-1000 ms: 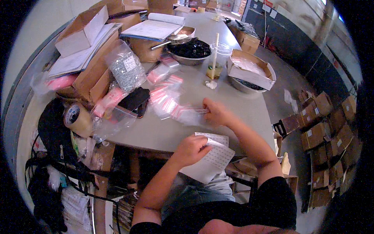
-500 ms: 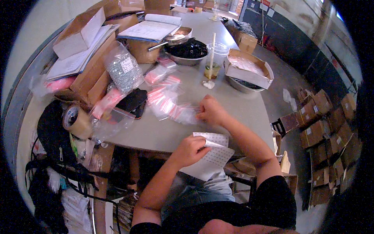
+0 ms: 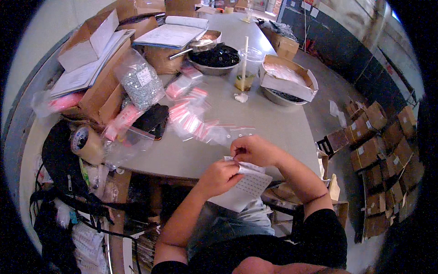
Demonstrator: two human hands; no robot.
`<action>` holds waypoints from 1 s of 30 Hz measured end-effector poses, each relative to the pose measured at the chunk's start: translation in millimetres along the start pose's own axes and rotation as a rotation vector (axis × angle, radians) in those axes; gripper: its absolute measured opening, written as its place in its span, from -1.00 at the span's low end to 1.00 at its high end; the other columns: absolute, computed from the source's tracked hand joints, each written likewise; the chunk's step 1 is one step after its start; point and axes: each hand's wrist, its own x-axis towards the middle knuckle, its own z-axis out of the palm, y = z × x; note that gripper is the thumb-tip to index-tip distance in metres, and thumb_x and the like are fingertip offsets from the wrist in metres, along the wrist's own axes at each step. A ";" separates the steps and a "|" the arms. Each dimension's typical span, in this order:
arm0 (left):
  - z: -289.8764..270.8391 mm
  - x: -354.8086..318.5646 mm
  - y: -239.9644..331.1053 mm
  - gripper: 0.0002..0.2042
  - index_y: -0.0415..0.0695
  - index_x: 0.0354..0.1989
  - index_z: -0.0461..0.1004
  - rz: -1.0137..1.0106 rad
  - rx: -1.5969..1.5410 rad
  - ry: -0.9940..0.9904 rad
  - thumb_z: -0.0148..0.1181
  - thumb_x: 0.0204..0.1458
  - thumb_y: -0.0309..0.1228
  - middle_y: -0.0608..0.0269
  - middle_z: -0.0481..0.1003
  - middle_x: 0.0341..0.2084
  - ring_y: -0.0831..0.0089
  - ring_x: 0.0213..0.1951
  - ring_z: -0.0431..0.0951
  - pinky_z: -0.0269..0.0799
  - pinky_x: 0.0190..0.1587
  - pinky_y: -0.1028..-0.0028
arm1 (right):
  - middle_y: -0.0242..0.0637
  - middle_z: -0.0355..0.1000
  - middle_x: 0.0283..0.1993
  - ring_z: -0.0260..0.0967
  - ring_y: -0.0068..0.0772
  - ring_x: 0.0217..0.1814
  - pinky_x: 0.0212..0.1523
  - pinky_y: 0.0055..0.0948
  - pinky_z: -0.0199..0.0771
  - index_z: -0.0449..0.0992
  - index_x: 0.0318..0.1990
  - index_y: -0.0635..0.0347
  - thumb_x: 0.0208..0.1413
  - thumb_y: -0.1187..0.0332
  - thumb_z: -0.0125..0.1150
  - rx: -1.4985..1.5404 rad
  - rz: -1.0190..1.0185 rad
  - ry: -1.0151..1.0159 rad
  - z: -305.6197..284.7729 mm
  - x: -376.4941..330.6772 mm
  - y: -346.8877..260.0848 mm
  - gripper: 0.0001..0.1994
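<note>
Now, line by line:
Left hand [image 3: 222, 176]: fingers curled and pinched on the upper edge of the white sheet [image 3: 242, 189], just off the near edge of the table [image 3: 273, 123].
Right hand [image 3: 253, 150]: fingers bent close together, fingertips meeting the same upper edge of the sheet, touching or almost touching the left hand; whether it pinches something small off the sheet cannot be told.
White sheet: a dotted or gridded sheet, hanging from both hands over the person's lap, below the table's near edge.
Small clear bags [image 3: 200, 121]: red-topped, scattered across the middle of the table, the nearest ones just beyond the right hand.
Black wallet-like case [image 3: 150, 119]: toward the left edge, beside the bags.
Tape roll [image 3: 86, 144]: at the near left corner.
Metal bowl [image 3: 214, 61]: holds black pieces, toward the far edge.
Clear cup [image 3: 246, 75]: with a straw, right of the bowl.
Open cardboard box [image 3: 287, 77]: near the right edge.
</note>
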 end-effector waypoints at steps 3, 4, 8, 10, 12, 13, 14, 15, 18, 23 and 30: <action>-0.4 1.1 0.7 -0.82 -0.25 -0.46 0.47 -0.023 -0.006 -0.015 0.22 -0.02 -0.37 0.03 0.49 -0.43 0.05 -0.34 0.49 0.40 -0.21 0.21 | -0.25 0.43 -0.38 0.39 -0.37 -0.35 -0.31 -0.38 0.40 0.47 -0.32 0.21 -0.08 0.51 0.24 -0.067 -0.089 0.031 1.1 -1.7 -1.4 -0.86; 1.8 0.5 -0.3 -0.82 -0.25 -0.46 0.46 -0.010 -0.012 0.015 0.21 -0.01 -0.36 0.04 0.49 -0.44 0.05 -0.34 0.49 0.40 -0.22 0.21 | -0.28 0.42 -0.40 0.37 -0.40 -0.36 -0.32 -0.40 0.39 0.47 -0.32 0.21 -0.07 0.52 0.23 -0.095 -0.120 0.043 0.8 -3.5 -2.5 -0.88; 5.9 0.5 -3.7 -0.80 -0.25 -0.48 0.45 0.021 -0.028 0.054 0.20 0.00 -0.35 0.05 0.47 -0.48 0.06 -0.37 0.48 0.38 -0.24 0.21 | -0.25 0.45 -0.37 0.37 -0.36 -0.35 -0.28 -0.34 0.40 0.44 -0.39 0.25 -0.05 0.49 0.22 0.273 0.006 0.086 -14.6 -4.9 30.7 -0.91; 4.4 1.7 -3.0 -0.80 -0.26 -0.49 0.44 0.023 -0.028 0.035 0.20 0.00 -0.35 0.05 0.46 -0.49 0.06 -0.38 0.47 0.37 -0.26 0.22 | -0.28 0.44 -0.39 0.34 -0.42 -0.35 -0.27 -0.36 0.39 0.43 -0.37 0.25 -0.05 0.48 0.22 0.316 0.170 0.214 -28.2 -0.2 60.0 -0.90; 2.1 3.0 -2.1 -0.79 -0.25 -0.51 0.42 0.025 -0.018 0.022 0.20 0.00 -0.36 0.05 0.45 -0.51 0.07 -0.39 0.47 0.36 -0.27 0.22 | -0.35 0.40 -0.39 0.31 -0.52 -0.33 -0.28 -0.46 0.37 0.43 -0.31 0.27 -0.01 0.52 0.18 0.180 0.227 0.244 -34.6 3.7 75.6 -0.89; 1.9 2.7 -2.2 -0.79 -0.25 -0.52 0.42 0.021 -0.018 0.026 0.20 -0.01 -0.36 0.05 0.45 -0.51 0.07 -0.39 0.46 0.36 -0.27 0.22 | -0.38 0.38 -0.39 0.30 -0.57 -0.32 -0.29 -0.51 0.35 0.43 -0.28 0.28 0.01 0.54 0.16 0.113 0.253 0.256 -35.6 5.8 77.9 -0.89; 2.1 2.2 -2.1 -0.79 -0.25 -0.52 0.41 0.017 -0.019 0.030 0.20 -0.01 -0.36 0.05 0.45 -0.52 0.07 -0.39 0.46 0.36 -0.28 0.22 | -0.34 0.39 -0.38 0.32 -0.51 -0.33 -0.28 -0.47 0.36 0.43 -0.27 0.28 -0.01 0.54 0.17 0.080 0.240 0.240 -33.8 8.4 77.4 -0.87; 2.0 2.1 -2.1 -0.79 -0.25 -0.53 0.41 0.013 -0.020 0.034 0.20 -0.01 -0.37 0.06 0.44 -0.52 0.07 -0.40 0.46 0.36 -0.28 0.22 | -0.30 0.40 -0.37 0.33 -0.45 -0.33 -0.27 -0.44 0.37 0.42 -0.26 0.28 -0.03 0.54 0.18 0.047 0.226 0.225 -30.1 12.8 74.2 -0.85; 2.0 3.0 -1.3 -0.79 -0.25 -0.54 0.40 -0.013 -0.041 -0.003 0.20 -0.01 -0.37 0.06 0.44 -0.53 0.07 -0.40 0.46 0.36 -0.28 0.22 | -0.18 0.42 -0.34 0.38 -0.23 -0.30 -0.22 -0.32 0.40 0.41 -0.26 0.26 -0.11 0.55 0.21 -0.221 0.149 0.290 -14.3 23.0 77.4 -0.79; 3.3 1.7 -3.6 -0.79 -0.25 -0.55 0.40 0.001 -0.042 0.015 0.20 -0.02 -0.37 0.06 0.44 -0.53 0.07 -0.40 0.46 0.36 -0.29 0.22 | -0.07 0.43 -0.29 0.41 -0.07 -0.23 -0.20 -0.22 0.40 0.40 -0.24 0.23 -0.16 0.51 0.24 -0.351 0.263 0.364 -16.9 21.4 80.0 -0.73; 4.3 3.0 -3.3 -0.79 -0.24 -0.55 0.39 0.020 -0.046 0.033 0.20 -0.02 -0.37 0.05 0.43 -0.54 0.06 -0.40 0.46 0.35 -0.29 0.21 | -0.11 0.45 -0.31 0.42 -0.06 -0.25 -0.24 -0.21 0.40 0.37 -0.17 0.22 -0.06 0.44 0.21 -0.180 0.220 0.136 -15.8 40.5 71.3 -0.73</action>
